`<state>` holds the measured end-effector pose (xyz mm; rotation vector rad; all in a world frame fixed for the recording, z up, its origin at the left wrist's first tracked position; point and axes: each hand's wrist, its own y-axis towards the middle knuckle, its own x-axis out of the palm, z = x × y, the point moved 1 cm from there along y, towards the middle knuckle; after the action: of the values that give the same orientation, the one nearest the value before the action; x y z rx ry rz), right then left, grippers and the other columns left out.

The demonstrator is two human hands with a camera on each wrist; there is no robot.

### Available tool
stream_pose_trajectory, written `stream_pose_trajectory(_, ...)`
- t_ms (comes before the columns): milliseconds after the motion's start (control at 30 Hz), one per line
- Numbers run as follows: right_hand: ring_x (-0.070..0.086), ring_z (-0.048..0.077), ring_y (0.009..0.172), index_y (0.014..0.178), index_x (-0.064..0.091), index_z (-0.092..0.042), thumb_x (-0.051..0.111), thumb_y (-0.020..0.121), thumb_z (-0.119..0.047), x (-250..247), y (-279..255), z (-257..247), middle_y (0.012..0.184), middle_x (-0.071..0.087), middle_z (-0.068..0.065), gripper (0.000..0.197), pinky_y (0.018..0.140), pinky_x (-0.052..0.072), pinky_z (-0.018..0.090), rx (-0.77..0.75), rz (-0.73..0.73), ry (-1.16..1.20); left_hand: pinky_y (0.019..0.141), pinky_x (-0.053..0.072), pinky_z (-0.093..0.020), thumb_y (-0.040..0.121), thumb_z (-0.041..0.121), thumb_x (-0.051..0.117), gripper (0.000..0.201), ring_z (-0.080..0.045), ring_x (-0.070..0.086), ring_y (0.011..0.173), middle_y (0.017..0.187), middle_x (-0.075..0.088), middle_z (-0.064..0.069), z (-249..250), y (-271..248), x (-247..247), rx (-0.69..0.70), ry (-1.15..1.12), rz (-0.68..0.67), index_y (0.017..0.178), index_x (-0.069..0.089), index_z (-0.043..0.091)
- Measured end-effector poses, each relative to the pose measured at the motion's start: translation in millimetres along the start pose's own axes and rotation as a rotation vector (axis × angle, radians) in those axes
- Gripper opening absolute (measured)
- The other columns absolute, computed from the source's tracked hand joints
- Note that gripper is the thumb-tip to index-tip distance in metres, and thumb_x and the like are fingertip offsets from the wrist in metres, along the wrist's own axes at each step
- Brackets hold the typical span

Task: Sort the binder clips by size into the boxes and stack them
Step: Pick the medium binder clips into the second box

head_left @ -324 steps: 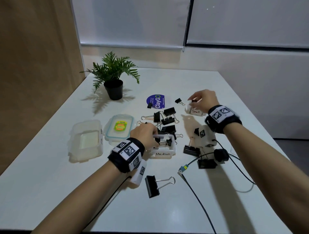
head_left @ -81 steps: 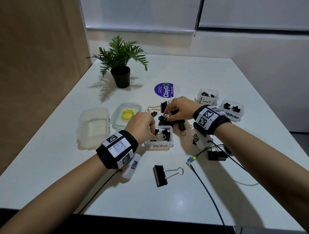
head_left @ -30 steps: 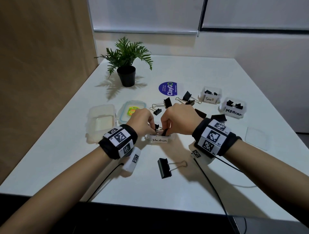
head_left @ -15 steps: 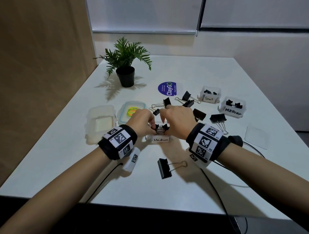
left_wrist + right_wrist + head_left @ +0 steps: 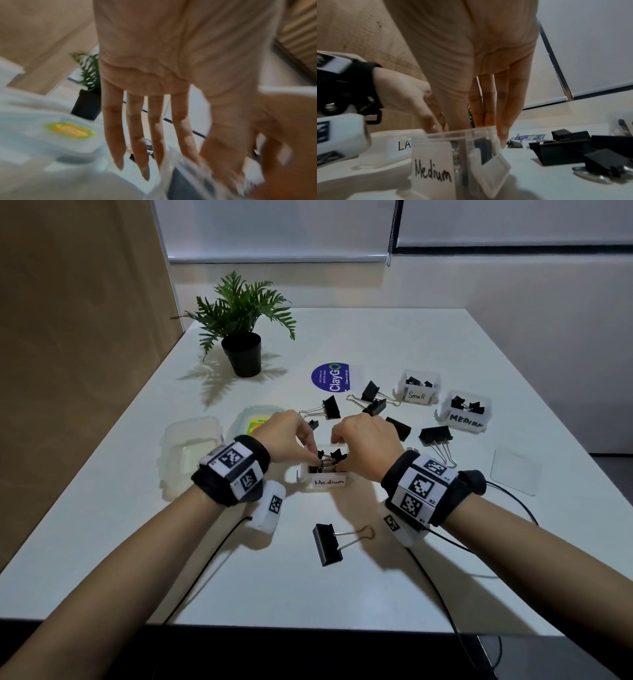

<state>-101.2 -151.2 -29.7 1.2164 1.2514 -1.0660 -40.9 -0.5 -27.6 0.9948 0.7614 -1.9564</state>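
Observation:
A small clear box labelled Medium [image 5: 329,481] [image 5: 435,162] stands at the table's centre with several black medium binder clips [image 5: 330,458] in it. Both hands are over it. My left hand [image 5: 313,455] [image 5: 178,162] reaches in from the left with straight fingers, and its fingertips touch the clips. My right hand [image 5: 339,451] [image 5: 476,121] points its straight fingers down into the box from the right. Loose black clips [image 5: 436,436] lie behind and to the right. A large clip [image 5: 329,544] lies near the front.
A Small box [image 5: 417,386] and a second Medium box [image 5: 466,414] stand at the back right. A large clear box [image 5: 190,453] and its lid [image 5: 257,422] sit on the left. Also here are a potted plant [image 5: 241,337], a ClayGo sticker [image 5: 330,378], a clear lid [image 5: 515,474] and wrist cables.
Both hands have stayed over the centre Medium box. My right hand has drawn back a little to the right, so the clips inside now show between the hands.

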Motion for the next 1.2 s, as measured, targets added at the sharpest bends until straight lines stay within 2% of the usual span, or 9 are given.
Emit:
stream_pose_trajectory(133,0.061,0.028,0.1,0.112,0.065,-0.023,0.07,0.079,-0.02,1.6,-6.3,4.2,0.111,0.064,0.002,0.034,0.069,0.042,0.031,0.021,-0.01,0.017,0.055,0.051,-0.025,0.075,0.032,0.078,0.022,-0.014,0.064,0.071,0.073,0.069,-0.002,-4.8,25.5,-12.7,-0.1,-0.255,0.071,0.072,0.072,0.011)
stream_pose_trajectory(233,0.062,0.03,0.097,0.111,0.065,-0.023,0.07,0.078,-0.016,2.3,-9.9,4.5,0.111,0.064,0.004,0.033,0.07,0.046,0.032,0.024,-0.013,0.019,0.073,0.058,-0.036,0.08,0.021,0.07,0.002,-0.025,0.067,0.084,0.093,0.071,-0.007,-4.1,45.8,-13.0,-0.149,-0.044,0.179,0.082,0.069,0.02)
stream_pose_trajectory(367,0.062,0.03,0.095,0.108,0.065,-0.022,0.07,0.078,-0.013,1.2,-10.1,3.2,0.11,0.063,0.004,0.031,0.068,0.046,0.032,0.028,-0.028,0.008,0.08,0.047,-0.032,0.085,0.027,0.063,0.028,-0.029,0.061,0.103,0.115,0.064,-0.006,3.7,63.3,-4.2,-0.161,0.254,0.133,0.113,0.065,0.02)
stream_pose_trajectory(467,0.062,0.03,0.096,0.109,0.065,-0.022,0.07,0.079,-0.013,-0.2,-10.9,3.2,0.111,0.063,0.004,0.031,0.069,0.046,0.032,0.029,-0.031,0.006,0.078,0.048,-0.031,0.088,0.032,0.063,0.029,-0.03,0.063,0.096,0.11,0.067,-0.01,8.6,68.1,2.0,-0.151,0.289,0.026,0.11,0.066,0.014)
stream_pose_trajectory(733,0.06,0.029,0.101,0.116,0.063,-0.024,0.067,0.082,-0.012,-2.1,-14.7,4.9,0.115,0.061,0.004,0.036,0.066,0.037,0.029,0.021,-0.034,0.018,0.068,0.059,-0.036,0.081,-0.007,0.058,0.032,-0.022,0.058,0.078,0.093,0.062,-0.009,-2.3,65.3,-0.5,-0.091,0.06,0.0,0.094,0.075,0.017)
stream_pose_trajectory(833,0.061,0.029,0.1,0.114,0.064,-0.023,0.068,0.081,-0.012,-2.8,-14.1,4.6,0.114,0.062,0.004,0.035,0.066,0.038,0.029,0.018,-0.041,0.017,0.065,0.057,-0.032,0.082,0.008,0.069,0.017,-0.025,0.061,0.076,0.097,0.066,-0.011,-4.3,63.7,-5.3,-0.121,-0.015,0.067,0.098,0.071,0.011)
stream_pose_trajectory(967,0.061,0.029,0.099,0.113,0.064,-0.023,0.069,0.081,-0.013,-2.4,-12.9,3.9,0.113,0.062,0.005,0.034,0.067,0.04,0.03,0.021,-0.041,0.021,0.075,0.047,-0.03,0.072,0.035,0.082,0.049,-0.026,0.061,0.094,0.095,0.062,-0.009,1.6,64.4,-6.0,-0.157,0.139,0.045,0.105,0.066,0.002)
stream_pose_trajectory(1067,0.061,0.029,0.098,0.113,0.064,-0.023,0.07,0.081,-0.016,-2.1,-12.3,3.8,0.113,0.062,0.005,0.033,0.066,0.039,0.029,0.022,-0.034,0.018,0.071,0.052,-0.032,0.065,0.029,0.088,0.05,-0.026,0.062,0.084,0.099,0.067,-0.012,7.5,64.7,-2.1,-0.158,0.139,0.008,0.102,0.068,0.003)
stream_pose_trajectory(1200,0.061,0.028,0.097,0.112,0.065,-0.024,0.069,0.081,-0.016,0.0,-11.4,4.6,0.111,0.063,0.004,0.032,0.065,0.038,0.029,0.026,-0.027,0.018,0.066,0.052,-0.029,0.061,0.021,0.09,0.039,-0.022,0.06,0.075,0.084,0.066,-0.008,10.9,62.6,-2.8,-0.171,0.163,0.002,0.089,0.07,0.003)
